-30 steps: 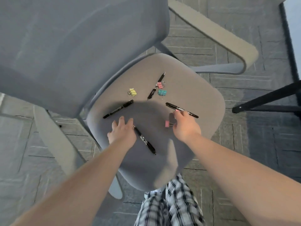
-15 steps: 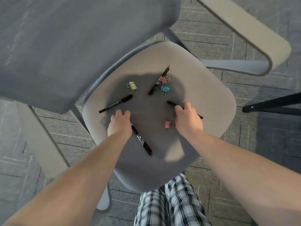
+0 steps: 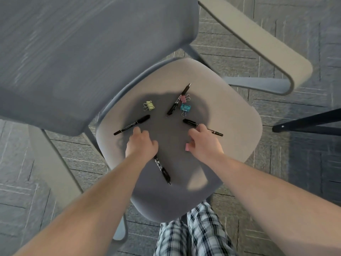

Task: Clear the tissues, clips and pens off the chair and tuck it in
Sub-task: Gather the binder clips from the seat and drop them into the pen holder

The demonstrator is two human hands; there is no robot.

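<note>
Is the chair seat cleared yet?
No. Black pens and coloured binder clips lie on the grey chair seat.

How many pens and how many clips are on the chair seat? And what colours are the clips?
Pens: 4
Pink clips: 2
Yellow-green clips: 1
Teal clips: 1
Total: 8 things
</note>
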